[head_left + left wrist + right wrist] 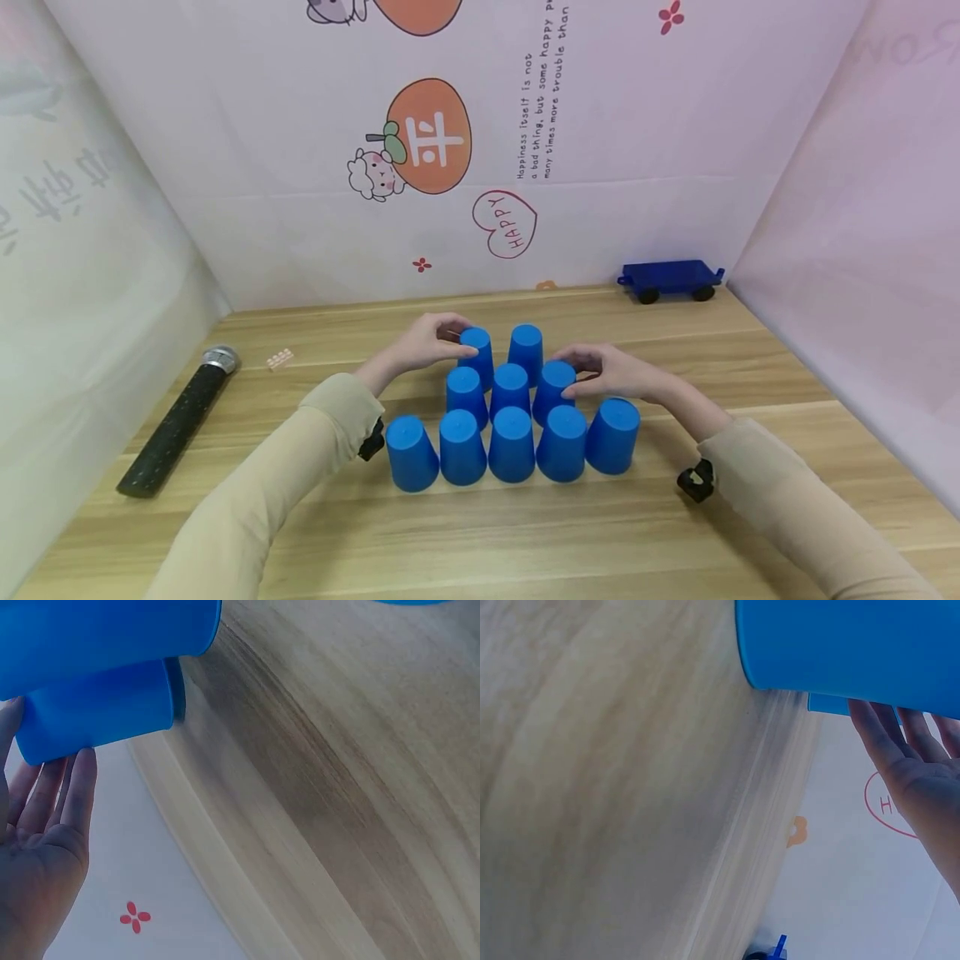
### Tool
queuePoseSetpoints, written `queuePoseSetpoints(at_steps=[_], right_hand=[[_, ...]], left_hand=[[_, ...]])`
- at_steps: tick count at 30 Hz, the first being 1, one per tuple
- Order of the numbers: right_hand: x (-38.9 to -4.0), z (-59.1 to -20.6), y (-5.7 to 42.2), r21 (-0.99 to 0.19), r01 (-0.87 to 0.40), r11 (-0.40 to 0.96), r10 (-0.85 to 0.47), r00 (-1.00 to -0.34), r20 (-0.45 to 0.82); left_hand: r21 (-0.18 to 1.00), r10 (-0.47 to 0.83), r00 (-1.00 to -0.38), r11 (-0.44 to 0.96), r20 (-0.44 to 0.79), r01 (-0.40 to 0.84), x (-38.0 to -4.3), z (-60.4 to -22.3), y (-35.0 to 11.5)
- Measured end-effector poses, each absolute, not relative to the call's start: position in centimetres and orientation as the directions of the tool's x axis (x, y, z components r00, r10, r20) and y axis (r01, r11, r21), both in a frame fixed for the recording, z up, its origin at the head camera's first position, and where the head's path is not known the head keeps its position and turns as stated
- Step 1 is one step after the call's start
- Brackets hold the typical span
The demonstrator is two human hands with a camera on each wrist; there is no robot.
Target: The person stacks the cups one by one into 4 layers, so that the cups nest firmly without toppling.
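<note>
My left hand [426, 340] cups the back-left cup [477, 350] upright on the bench [675, 517]; right hand [611, 373] pinches the middle-row right cup [555, 387].

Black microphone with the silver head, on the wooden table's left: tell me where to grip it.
Grip the black microphone across the middle of its straight handle, coming from above. It lies flat on the wooden table, apart from the blue plastic cups, with bare wood along both sides.
</note>
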State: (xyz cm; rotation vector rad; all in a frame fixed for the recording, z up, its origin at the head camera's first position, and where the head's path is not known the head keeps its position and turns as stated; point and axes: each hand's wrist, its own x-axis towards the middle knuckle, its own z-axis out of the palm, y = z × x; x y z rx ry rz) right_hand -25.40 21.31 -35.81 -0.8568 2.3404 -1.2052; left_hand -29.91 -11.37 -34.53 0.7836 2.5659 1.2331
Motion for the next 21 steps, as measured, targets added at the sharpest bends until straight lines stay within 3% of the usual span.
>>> queuePoseSetpoints(at_steps=[21], right_hand=[[-25.3,-35.8,21.3,-0.83,-0.367,0.42,-0.685,-0.728,-0.025]], left_hand=[[0.711,0.57,-0.822,0.577,0.003,0.403,-29.9,-34.3,-11.8]])
